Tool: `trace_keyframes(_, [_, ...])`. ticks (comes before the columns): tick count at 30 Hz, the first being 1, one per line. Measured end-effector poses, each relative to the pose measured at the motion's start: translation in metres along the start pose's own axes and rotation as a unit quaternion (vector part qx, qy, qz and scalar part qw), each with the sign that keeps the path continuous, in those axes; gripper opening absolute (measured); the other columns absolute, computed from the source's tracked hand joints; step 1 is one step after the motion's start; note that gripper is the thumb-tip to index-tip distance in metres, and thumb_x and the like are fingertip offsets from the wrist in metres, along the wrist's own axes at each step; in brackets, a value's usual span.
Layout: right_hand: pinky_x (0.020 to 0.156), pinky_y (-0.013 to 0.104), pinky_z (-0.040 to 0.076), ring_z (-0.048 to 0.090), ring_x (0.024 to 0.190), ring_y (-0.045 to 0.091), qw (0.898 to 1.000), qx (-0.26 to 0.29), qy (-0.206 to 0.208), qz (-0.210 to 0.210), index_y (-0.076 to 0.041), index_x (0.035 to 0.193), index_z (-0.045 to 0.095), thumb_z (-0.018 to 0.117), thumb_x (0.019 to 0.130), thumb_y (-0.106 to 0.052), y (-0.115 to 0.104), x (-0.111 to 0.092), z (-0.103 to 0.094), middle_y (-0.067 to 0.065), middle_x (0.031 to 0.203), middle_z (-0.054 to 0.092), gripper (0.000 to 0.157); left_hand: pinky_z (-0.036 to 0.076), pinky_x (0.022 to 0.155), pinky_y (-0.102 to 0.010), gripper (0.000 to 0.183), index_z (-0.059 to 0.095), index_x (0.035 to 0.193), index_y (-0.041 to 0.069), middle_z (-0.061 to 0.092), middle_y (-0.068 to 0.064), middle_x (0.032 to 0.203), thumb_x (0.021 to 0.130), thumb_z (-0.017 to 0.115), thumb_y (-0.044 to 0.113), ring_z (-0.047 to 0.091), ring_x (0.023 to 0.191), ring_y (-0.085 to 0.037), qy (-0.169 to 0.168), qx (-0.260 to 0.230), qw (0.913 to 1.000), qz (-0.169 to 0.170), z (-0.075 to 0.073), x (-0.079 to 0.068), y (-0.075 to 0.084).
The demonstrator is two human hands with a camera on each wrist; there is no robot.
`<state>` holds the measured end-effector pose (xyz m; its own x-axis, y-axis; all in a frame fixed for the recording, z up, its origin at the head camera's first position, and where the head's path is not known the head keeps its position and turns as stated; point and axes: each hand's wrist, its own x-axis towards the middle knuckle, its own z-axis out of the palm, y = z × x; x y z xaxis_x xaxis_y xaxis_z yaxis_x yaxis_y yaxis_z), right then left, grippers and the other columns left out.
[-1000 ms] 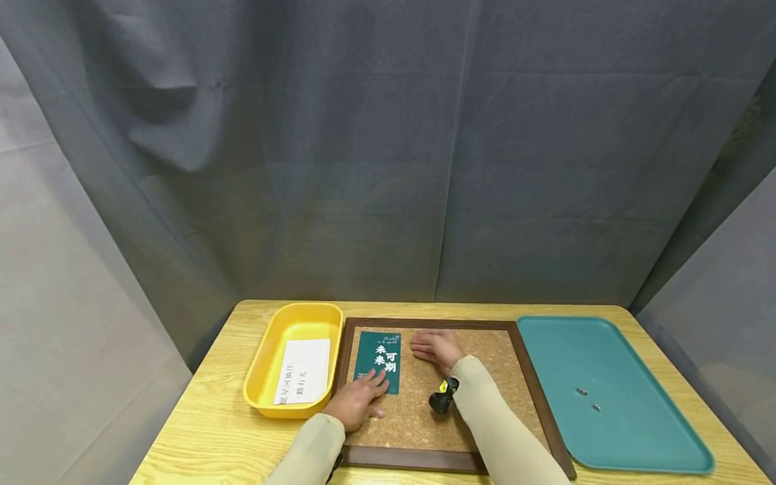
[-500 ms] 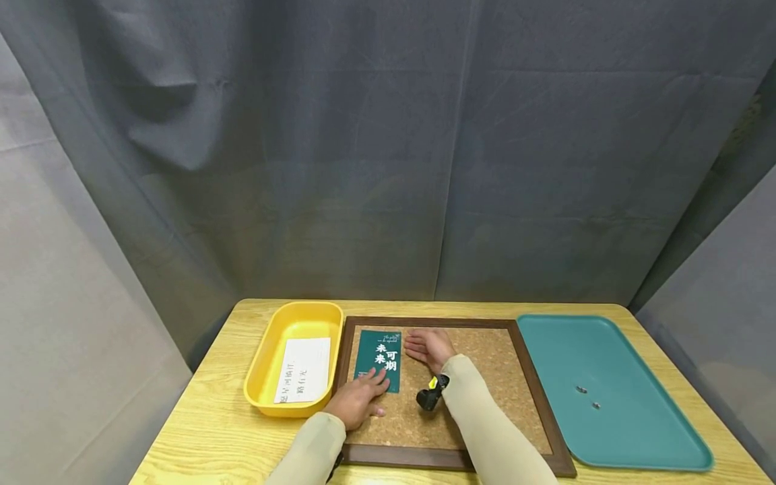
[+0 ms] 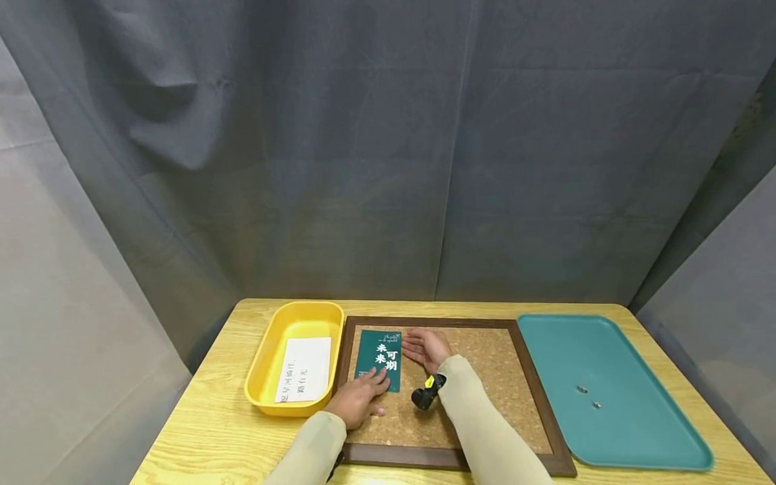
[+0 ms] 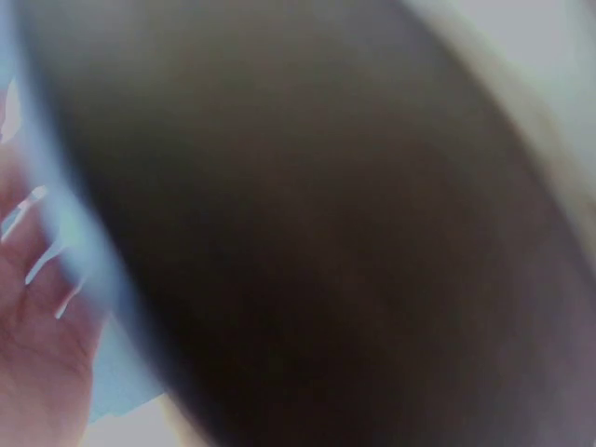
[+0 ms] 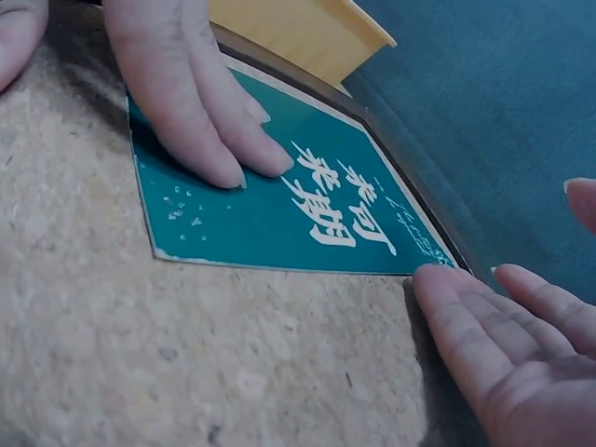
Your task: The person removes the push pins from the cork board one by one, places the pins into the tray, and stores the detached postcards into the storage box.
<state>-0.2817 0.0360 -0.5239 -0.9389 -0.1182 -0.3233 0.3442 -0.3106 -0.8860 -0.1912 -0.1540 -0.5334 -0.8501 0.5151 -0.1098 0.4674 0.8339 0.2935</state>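
Note:
A dark green card (image 3: 371, 350) with white lettering lies on the left part of a cork board (image 3: 485, 391) with a brown wooden frame. The left hand (image 3: 358, 397) presses its spread fingers on the card's lower part, as the right wrist view also shows with fingertips (image 5: 265, 154) flat on it. At the card's right edge, near its upper corner, the right hand (image 3: 429, 349) touches with straight fingers; in the right wrist view a fingertip (image 5: 433, 277) meets that edge. A dark blurred shape fills most of the left wrist view.
Left of the board stands a yellow tray (image 3: 257, 384) holding a white card (image 3: 303, 370) with handwriting. To the right lies a teal tray (image 3: 642, 431) with two small shiny metal pieces (image 3: 582, 389). A grey curtain (image 3: 388, 168) hangs behind the wooden table (image 3: 200, 424).
The right hand has moved left across the cork up to the card's right edge. The left hand stays on the card, which has hardly moved.

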Motion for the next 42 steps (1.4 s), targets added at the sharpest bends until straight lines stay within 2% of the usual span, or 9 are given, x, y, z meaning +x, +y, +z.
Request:
trace_keyframes(10, [0.097,0.046,0.047,0.064,0.107,0.035,1.000,0.010,0.003,-0.006,0.016,0.126,0.049,0.055,0.094,-0.006,0.003,0.001,-0.001,0.036,0.126,0.053,0.039,0.031,0.112,-0.045,0.066,0.049,0.142,0.011,0.036,-0.007,0.153,0.085,0.062,0.040,0.032,0.141,-0.028,-0.003,0.002,1.0000,0.001,0.002,0.002,-0.003])
trace_keyframes(20, [0.084,0.036,0.056,0.069,0.086,0.022,0.999,-0.039,0.007,-0.034,0.019,0.118,0.054,0.054,0.094,-0.002,0.007,0.008,0.000,0.030,0.111,0.063,0.033,0.032,0.112,-0.045,0.065,0.050,0.141,0.010,0.038,-0.008,0.152,0.085,0.063,0.038,0.033,0.140,-0.029,0.002,0.002,1.0000,0.007,0.001,0.001,-0.002])
trace_keyframes(23, [0.082,0.036,0.057,0.069,0.085,0.024,0.997,-0.060,0.008,-0.045,0.021,0.118,0.053,0.053,0.094,-0.001,0.010,0.010,0.001,0.031,0.108,0.063,0.032,0.033,0.111,-0.045,0.065,0.050,0.141,0.010,0.038,-0.008,0.151,0.084,0.063,0.038,0.034,0.140,-0.029,0.003,0.007,0.9999,0.007,0.002,0.001,-0.002])
trace_keyframes(30, [0.079,0.036,0.057,0.070,0.086,0.030,0.996,-0.077,0.010,-0.040,0.021,0.111,0.055,0.053,0.092,0.005,0.014,0.014,0.000,0.032,0.098,0.065,0.024,0.034,0.111,-0.044,0.065,0.051,0.141,0.011,0.038,-0.007,0.152,0.084,0.064,0.038,0.034,0.140,-0.029,0.005,0.008,0.9999,0.004,0.003,0.001,-0.002])
trace_keyframes(33, [0.076,0.035,0.058,0.070,0.082,0.027,0.994,-0.097,0.011,-0.049,0.022,0.109,0.057,0.054,0.091,0.007,0.013,0.011,0.004,0.033,0.097,0.065,0.023,0.034,0.111,-0.044,0.065,0.051,0.141,0.011,0.038,-0.007,0.151,0.084,0.064,0.038,0.034,0.140,-0.029,0.005,0.009,0.9999,0.003,0.003,0.001,-0.003])
trace_keyframes(36, [0.071,0.032,0.059,0.069,0.073,0.021,0.989,-0.132,0.015,-0.059,0.021,0.106,0.059,0.057,0.090,0.008,0.013,0.010,0.008,0.030,0.095,0.067,0.021,0.034,0.111,-0.045,0.065,0.050,0.141,0.010,0.037,-0.007,0.152,0.084,0.064,0.038,0.033,0.140,-0.029,0.006,0.007,1.0000,0.003,0.003,0.001,-0.003])
trace_keyframes(38, [0.064,0.028,0.059,0.067,0.066,0.014,0.986,-0.155,0.025,-0.056,0.018,0.102,0.062,0.061,0.088,0.006,0.018,0.016,0.008,0.022,0.087,0.069,0.018,0.033,0.111,-0.045,0.065,0.050,0.141,0.010,0.037,-0.008,0.152,0.084,0.063,0.038,0.033,0.140,-0.029,0.006,0.005,1.0000,0.004,0.004,0.002,-0.003])
trace_keyframes(42, [0.058,0.026,0.058,0.065,0.060,0.011,0.980,-0.190,0.042,-0.046,0.014,0.100,0.066,0.066,0.086,0.003,0.022,0.023,0.008,0.013,0.076,0.070,0.018,0.034,0.110,-0.046,0.064,0.051,0.140,0.009,0.039,-0.009,0.151,0.085,0.063,0.038,0.035,0.139,-0.030,0.009,0.007,0.9998,0.014,0.002,0.001,-0.003])
